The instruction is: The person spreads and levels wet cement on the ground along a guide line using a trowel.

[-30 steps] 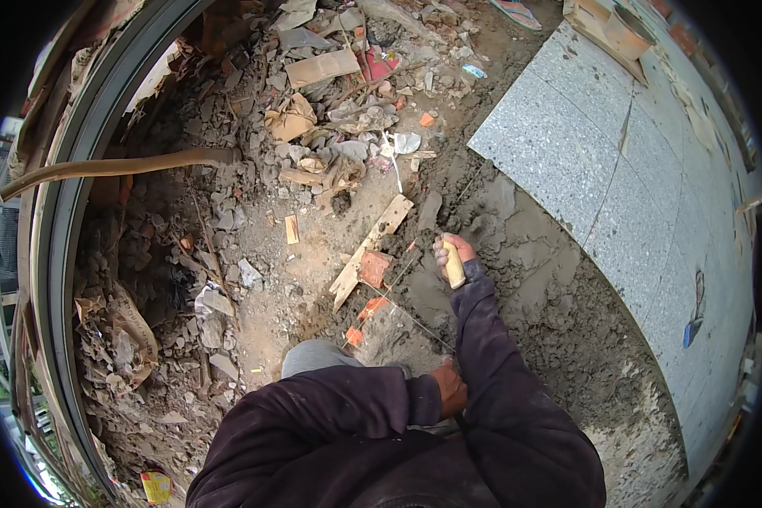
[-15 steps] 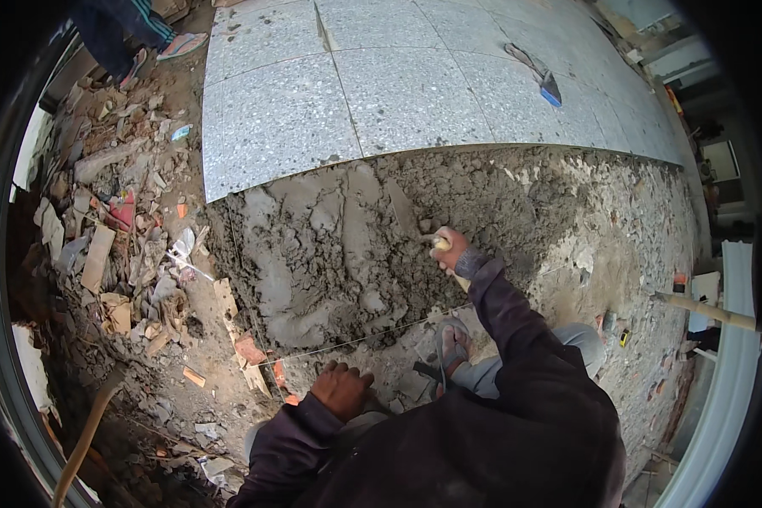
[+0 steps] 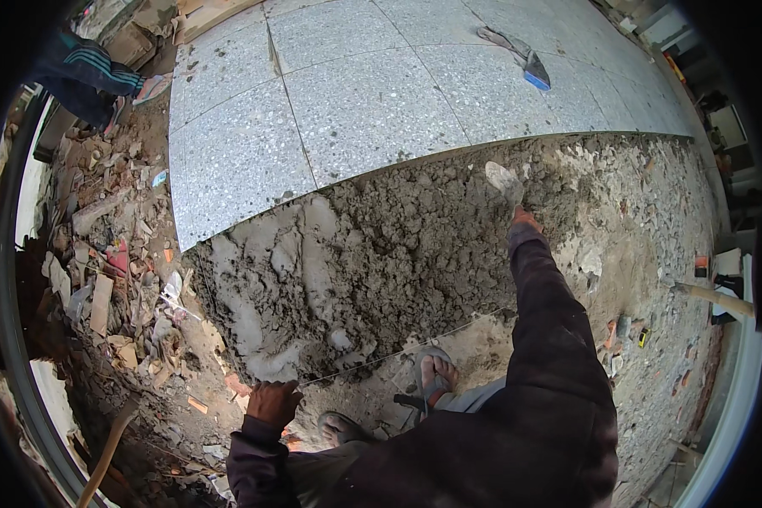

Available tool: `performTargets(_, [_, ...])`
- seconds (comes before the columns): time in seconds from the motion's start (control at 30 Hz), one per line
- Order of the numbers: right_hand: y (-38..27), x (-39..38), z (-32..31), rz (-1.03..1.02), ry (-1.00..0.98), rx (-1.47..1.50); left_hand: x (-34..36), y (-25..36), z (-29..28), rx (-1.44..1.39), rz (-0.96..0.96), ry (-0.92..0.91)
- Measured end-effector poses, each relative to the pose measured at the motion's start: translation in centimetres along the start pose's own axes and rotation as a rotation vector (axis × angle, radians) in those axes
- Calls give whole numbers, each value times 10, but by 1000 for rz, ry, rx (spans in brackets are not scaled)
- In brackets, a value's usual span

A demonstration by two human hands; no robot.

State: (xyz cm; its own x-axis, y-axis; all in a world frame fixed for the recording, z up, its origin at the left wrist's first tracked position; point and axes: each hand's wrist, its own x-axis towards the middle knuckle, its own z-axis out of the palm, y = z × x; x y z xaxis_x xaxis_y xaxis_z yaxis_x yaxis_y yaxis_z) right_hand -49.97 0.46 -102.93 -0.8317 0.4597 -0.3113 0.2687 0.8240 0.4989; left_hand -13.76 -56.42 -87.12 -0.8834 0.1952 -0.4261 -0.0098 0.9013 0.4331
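Observation:
My right hand grips a pale-bladed trowel at the right part of the wet grey mortar bed, just below the edge of the speckled tiles. The mortar is lumpy, with smoother patches at the left. My left hand is low, by the bed's near left corner and a thin string, fingers curled; what is under them is hidden. Both my sandalled feet show below the bed.
Rubble lies along the left; another person's legs and sandals are at top left. A dark tool with a blue part lies on the tiles. Long wooden handles show at lower left and right. Rough ground runs down the right.
My view has swung up to the tiles and the mortar. My right hand has carried the trowel away from me and to the right. The other person's legs have come into view.

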Motion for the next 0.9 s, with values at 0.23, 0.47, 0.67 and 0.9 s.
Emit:
performTargets(0.23, [-73, -140, -56, -260, -211, 232, -4, 13, 20, 70, 45, -127])
performTargets(0.47, [-94, -192, -85, -521, -176, 180, 0, 29, 12, 73, 131, -12])
performTargets(0.67, [-114, -225, -72, -808, 69, 471, -10, 58, 15, 223, 206, 116])
performTargets(0.9, [-214, -376, -88, -1229, -59, 644, -30, 106, 44, 206, 341, -155])
